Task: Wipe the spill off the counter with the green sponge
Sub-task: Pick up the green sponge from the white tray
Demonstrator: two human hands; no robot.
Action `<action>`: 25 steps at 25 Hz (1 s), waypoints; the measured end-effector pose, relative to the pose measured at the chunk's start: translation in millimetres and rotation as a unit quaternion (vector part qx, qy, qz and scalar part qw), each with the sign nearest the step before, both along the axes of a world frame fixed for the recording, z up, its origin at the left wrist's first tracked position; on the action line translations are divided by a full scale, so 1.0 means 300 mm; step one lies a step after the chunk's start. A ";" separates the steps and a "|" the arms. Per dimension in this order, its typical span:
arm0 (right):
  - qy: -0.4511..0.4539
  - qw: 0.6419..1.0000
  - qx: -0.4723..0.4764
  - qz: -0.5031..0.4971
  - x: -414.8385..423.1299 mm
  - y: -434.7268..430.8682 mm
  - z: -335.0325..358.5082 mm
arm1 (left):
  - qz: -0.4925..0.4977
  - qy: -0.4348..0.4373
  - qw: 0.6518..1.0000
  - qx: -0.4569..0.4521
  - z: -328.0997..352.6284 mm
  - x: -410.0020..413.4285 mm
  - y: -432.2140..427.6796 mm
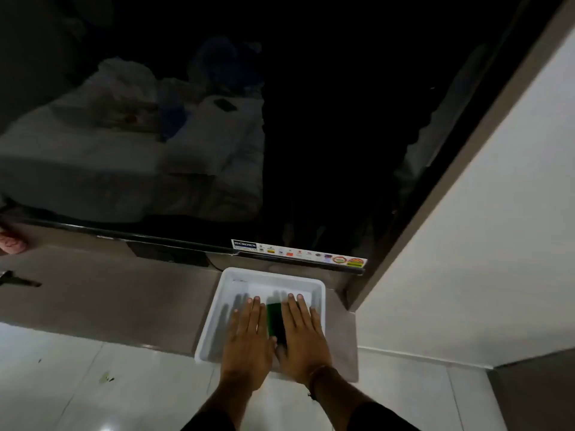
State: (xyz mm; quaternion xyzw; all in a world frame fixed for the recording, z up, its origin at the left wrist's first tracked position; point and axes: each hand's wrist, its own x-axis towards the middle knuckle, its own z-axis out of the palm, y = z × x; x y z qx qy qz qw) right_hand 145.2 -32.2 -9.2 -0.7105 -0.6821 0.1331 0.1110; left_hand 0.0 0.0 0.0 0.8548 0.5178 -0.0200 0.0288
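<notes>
A green sponge [275,321] lies inside a white plastic tray [227,284] that stands on the grey counter [124,293]. My left hand [247,340] is stretched flat over the tray just left of the sponge, fingers apart. My right hand [303,334] is flat just right of the sponge, its thumb side touching or overlapping the sponge's edge. Neither hand is closed around it. I can make out no spill on the counter.
A large dark TV screen [280,135] with a sticker strip [298,255] stands right behind the tray. A white wall [482,228] closes the right side. A dark small object [18,279] lies on the counter at far left. White floor tiles [93,384] are below.
</notes>
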 end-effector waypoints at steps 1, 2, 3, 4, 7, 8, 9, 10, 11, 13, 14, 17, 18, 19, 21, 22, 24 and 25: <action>-0.007 0.999 -0.030 0.013 -0.017 0.031 -0.021 | 0.001 0.039 0.999 -0.003 -0.032 -0.016 0.024; -0.019 0.997 -0.067 0.027 -0.027 0.059 -0.039 | 0.006 0.033 0.999 -0.023 -0.035 -0.026 0.045; -0.042 0.994 -0.092 0.027 -0.022 0.080 -0.057 | 0.012 0.022 1.000 -0.017 -0.057 -0.035 0.072; -0.050 0.992 -0.109 0.025 -0.014 0.093 -0.076 | 0.020 -0.002 0.999 -0.025 -0.074 -0.044 0.086; -0.047 0.989 -0.137 -0.003 -0.015 0.116 -0.128 | 0.024 -0.031 0.997 -0.063 -0.123 -0.067 0.120; -0.041 0.990 -0.133 -0.012 -0.019 0.118 -0.140 | 0.022 -0.041 0.997 -0.062 -0.136 -0.072 0.123; -0.039 0.990 -0.131 -0.018 -0.021 0.122 -0.146 | 0.019 -0.040 0.997 -0.070 -0.138 -0.075 0.130; -0.043 0.990 -0.130 -0.020 -0.017 0.129 -0.153 | 0.015 -0.041 0.997 -0.071 -0.139 -0.076 0.134; -0.050 0.991 -0.126 -0.014 -0.012 0.134 -0.159 | 0.017 -0.044 0.996 -0.073 -0.136 -0.078 0.134; -0.061 0.991 -0.121 0.010 0.008 0.137 -0.157 | 0.011 -0.032 0.998 -0.058 -0.136 -0.094 0.134; -0.066 0.991 -0.117 0.021 0.018 0.133 -0.151 | 0.009 -0.013 0.999 -0.046 -0.131 -0.102 0.133; -0.060 0.994 -0.070 0.052 0.041 0.114 -0.088 | 0.022 0.038 0.997 -0.057 -0.072 -0.106 0.108; -0.056 0.996 -0.040 0.052 0.050 0.098 -0.050 | 0.024 0.044 0.998 -0.049 -0.038 -0.097 0.092; -0.057 0.997 -0.013 0.047 0.063 0.071 -0.003 | 0.021 0.041 0.998 -0.038 -0.001 -0.078 0.071; -0.057 0.997 0.019 0.047 0.095 0.009 0.087 | 0.017 0.020 0.999 -0.028 0.064 -0.028 0.026; -0.062 0.997 0.035 0.039 0.140 -0.049 0.136 | 0.001 0.010 1.000 -0.019 0.102 0.028 -0.014; -0.064 0.996 0.056 0.016 0.224 -0.149 0.213 | -0.026 0.013 0.999 -0.019 0.141 0.130 -0.079; -0.063 0.996 0.066 -0.004 0.298 -0.220 0.252 | -0.044 0.010 0.999 -0.020 0.167 0.215 -0.124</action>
